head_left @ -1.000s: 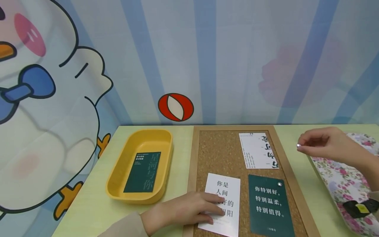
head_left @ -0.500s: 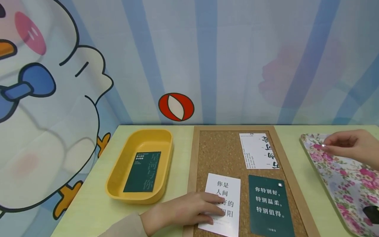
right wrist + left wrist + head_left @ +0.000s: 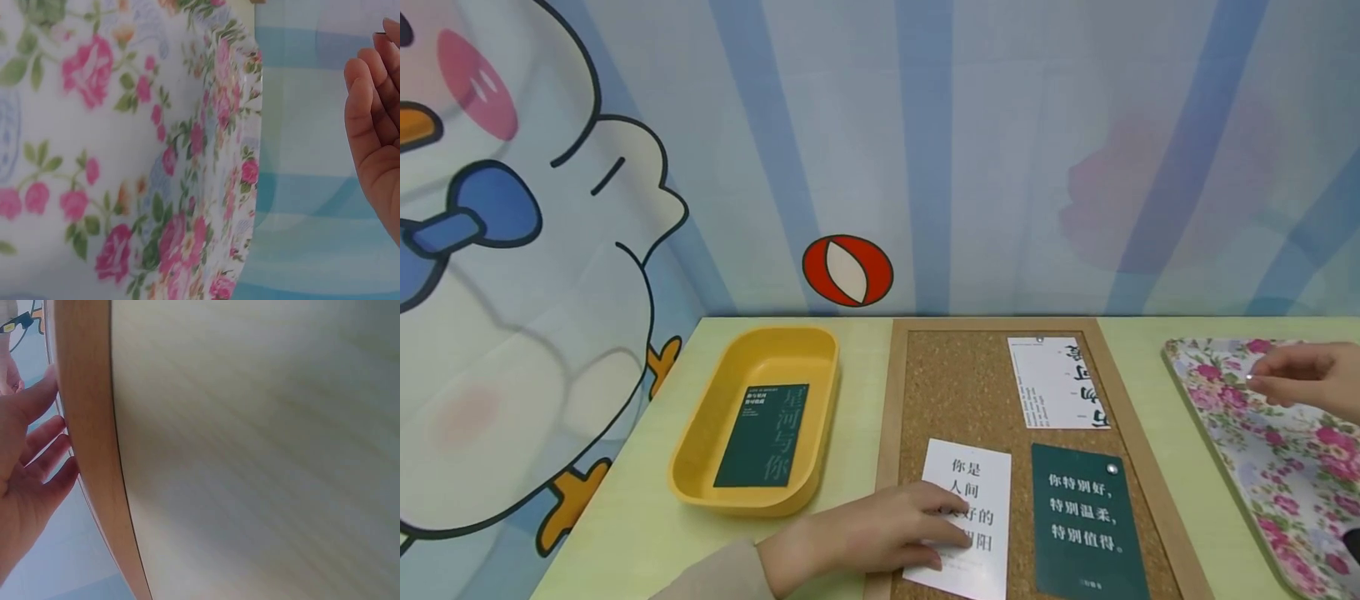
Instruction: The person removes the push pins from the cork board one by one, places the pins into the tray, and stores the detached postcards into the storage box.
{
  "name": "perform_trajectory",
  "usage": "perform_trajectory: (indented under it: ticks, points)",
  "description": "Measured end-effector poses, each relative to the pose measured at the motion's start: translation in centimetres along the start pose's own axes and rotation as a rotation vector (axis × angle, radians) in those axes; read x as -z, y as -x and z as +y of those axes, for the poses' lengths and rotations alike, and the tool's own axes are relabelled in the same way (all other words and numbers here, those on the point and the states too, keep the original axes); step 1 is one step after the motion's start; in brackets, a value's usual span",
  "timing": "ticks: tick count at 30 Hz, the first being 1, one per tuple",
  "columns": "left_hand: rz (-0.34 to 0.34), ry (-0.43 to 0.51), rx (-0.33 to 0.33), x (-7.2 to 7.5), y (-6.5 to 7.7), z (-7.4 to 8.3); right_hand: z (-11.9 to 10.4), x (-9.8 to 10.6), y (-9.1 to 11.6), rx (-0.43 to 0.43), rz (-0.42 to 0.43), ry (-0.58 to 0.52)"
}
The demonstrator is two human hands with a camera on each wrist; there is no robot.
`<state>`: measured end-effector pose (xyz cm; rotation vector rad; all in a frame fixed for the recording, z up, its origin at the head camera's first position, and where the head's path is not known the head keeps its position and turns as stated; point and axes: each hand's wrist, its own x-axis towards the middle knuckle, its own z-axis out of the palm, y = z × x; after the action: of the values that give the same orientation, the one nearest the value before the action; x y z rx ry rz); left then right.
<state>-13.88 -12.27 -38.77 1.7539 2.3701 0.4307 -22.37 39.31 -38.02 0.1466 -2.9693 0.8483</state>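
Note:
My left hand (image 3: 887, 529) rests its spread fingers on a white card (image 3: 966, 475) with black characters, holding it flat on the cork board (image 3: 955, 379). In the left wrist view the fingers (image 3: 47, 462) reach the board's wooden edge. Thumb and forefinger of my right hand (image 3: 1315, 379) pinch a small shiny thumbtack (image 3: 1249, 377) above the floral tray (image 3: 1225, 442); it is too small to see fully. To the right of the white card lies a dark green card (image 3: 1086, 517) with a tack in its upper corner. A second white card (image 3: 1056, 383) is tacked near the board's top right.
A yellow plastic tray (image 3: 700, 425) with another dark green card (image 3: 763, 437) in it stands left of the board. The pale green table (image 3: 625, 517) ends at a cartoon-printed backdrop (image 3: 992, 167).
My right hand has moved right, from beside the board to over the floral tray, with the thumbtack in its fingertips. The left hand stays on the white card.

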Motion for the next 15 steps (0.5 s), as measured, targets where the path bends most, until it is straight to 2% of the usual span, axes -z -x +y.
perform_trajectory:
  ticks: [2,4,9,11,15]
  points:
    - [0.002,0.003,0.007,0.1,0.0,0.0,1.0,0.0,-0.3,-0.032,-0.036,-0.004]
    - [0.0,0.005,0.012,0.1,0.0,0.1,2.7,-0.5,-0.7,-0.068,-0.01,0.027]
    - [-0.008,0.008,0.019,0.3,0.0,0.1,6.5,-1.5,-1.2,-0.095,0.018,0.003]
    - [-0.009,0.005,0.021,0.3,0.0,0.1,7.2,-1.7,-1.3,-0.102,-0.013,-0.005]
    - [-0.005,0.005,0.019,0.2,0.0,0.2,6.8,-1.6,-1.2,-0.12,-0.091,0.018]
